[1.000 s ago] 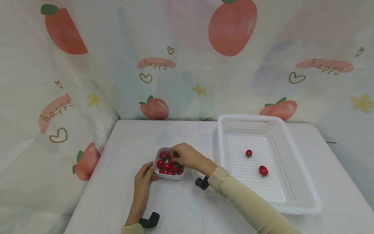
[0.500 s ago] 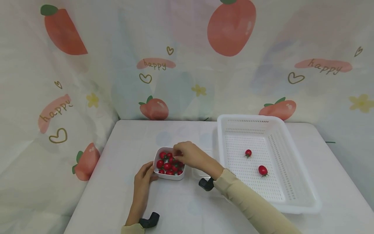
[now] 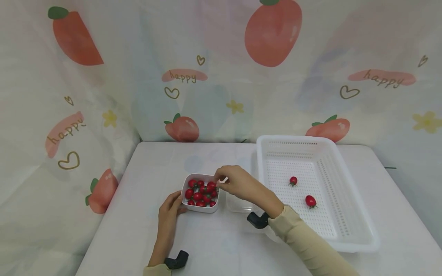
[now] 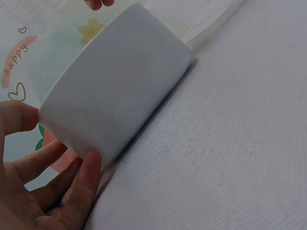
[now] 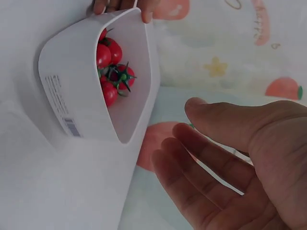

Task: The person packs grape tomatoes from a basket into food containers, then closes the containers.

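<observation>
A small white box (image 3: 201, 209) stands on the table with several cherry tomatoes (image 3: 198, 196) inside, some with green stems. My left hand (image 3: 169, 209) holds the box's left corner; in the left wrist view its fingers (image 4: 88, 175) and thumb bear on the wall from different sides. Above the box's right rim is my right hand (image 3: 238, 184). The right wrist view shows its thumb and fingertips apart, with nothing between them. Two more cherry tomatoes, one farther back (image 3: 293, 180) and one nearer (image 3: 310, 201), lie in a white perforated basket (image 3: 357, 214) on the right.
A clear plastic lid or tray (image 3: 239, 205) lies between the box and the basket, partly hidden under my right hand. A printed curtain (image 3: 221, 92) hangs behind the white table (image 3: 214, 245) and along its left side.
My right hand has drawn back rightward from over the tomatoes to the box's right rim, and its fingers have parted. The left hand and box stay put.
</observation>
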`<action>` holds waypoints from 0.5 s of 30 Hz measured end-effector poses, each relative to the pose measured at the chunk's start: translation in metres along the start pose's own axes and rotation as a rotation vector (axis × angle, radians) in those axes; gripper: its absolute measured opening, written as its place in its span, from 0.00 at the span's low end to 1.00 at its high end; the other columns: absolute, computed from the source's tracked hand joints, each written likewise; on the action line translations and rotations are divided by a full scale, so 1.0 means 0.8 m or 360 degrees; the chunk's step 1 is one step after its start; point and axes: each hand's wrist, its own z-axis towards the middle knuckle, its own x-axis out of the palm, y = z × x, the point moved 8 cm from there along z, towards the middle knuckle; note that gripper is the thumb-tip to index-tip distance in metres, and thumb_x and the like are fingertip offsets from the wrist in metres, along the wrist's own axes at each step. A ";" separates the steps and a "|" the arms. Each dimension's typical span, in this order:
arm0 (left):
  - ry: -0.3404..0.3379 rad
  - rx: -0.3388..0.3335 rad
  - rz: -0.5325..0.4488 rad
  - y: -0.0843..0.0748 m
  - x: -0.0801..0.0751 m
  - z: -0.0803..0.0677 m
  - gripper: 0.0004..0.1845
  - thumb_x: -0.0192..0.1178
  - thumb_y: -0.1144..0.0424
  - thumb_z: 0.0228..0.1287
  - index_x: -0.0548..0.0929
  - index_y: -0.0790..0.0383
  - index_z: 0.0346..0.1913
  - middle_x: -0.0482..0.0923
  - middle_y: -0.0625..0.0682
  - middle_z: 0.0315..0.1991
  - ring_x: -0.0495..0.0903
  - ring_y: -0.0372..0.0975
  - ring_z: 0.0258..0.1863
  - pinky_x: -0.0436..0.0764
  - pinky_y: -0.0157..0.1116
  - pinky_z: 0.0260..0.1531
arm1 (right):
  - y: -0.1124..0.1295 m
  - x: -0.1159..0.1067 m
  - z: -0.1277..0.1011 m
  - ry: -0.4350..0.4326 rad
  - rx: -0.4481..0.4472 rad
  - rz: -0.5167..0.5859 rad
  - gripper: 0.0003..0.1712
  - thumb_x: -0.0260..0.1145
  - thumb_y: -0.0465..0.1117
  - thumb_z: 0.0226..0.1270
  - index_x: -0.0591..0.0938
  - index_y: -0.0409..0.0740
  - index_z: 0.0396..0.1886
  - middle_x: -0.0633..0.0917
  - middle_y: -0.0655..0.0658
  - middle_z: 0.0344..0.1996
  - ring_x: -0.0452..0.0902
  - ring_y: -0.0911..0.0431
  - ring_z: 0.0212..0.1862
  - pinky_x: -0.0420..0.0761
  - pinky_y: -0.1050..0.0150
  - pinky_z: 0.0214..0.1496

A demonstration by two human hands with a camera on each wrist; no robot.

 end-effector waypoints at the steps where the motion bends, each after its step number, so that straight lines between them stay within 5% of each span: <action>1: -0.0001 -0.0001 0.0003 0.000 0.000 0.000 0.20 0.54 0.51 0.81 0.80 0.54 0.67 0.80 0.54 0.66 0.84 0.37 0.47 0.87 0.26 0.48 | -0.001 -0.003 -0.004 0.0001 -0.0001 0.0012 0.05 0.70 0.33 0.70 0.88 0.45 0.42 0.90 0.47 0.43 0.87 0.50 0.49 0.88 0.59 0.49; 8: -0.0009 0.0002 -0.0003 0.001 0.000 -0.002 0.21 0.54 0.51 0.81 0.80 0.57 0.67 0.80 0.57 0.66 0.84 0.37 0.47 0.87 0.26 0.47 | -0.015 -0.024 -0.030 0.0004 -0.0075 0.0052 0.06 0.69 0.34 0.71 0.87 0.44 0.45 0.89 0.45 0.45 0.86 0.51 0.50 0.89 0.48 0.54; 15: 0.0001 -0.0015 0.0018 0.001 0.001 -0.001 0.20 0.54 0.50 0.81 0.80 0.54 0.67 0.80 0.53 0.66 0.84 0.37 0.49 0.87 0.26 0.49 | -0.041 -0.049 -0.055 0.0004 0.0002 0.0090 0.10 0.70 0.34 0.70 0.86 0.46 0.49 0.89 0.48 0.47 0.85 0.54 0.51 0.89 0.55 0.56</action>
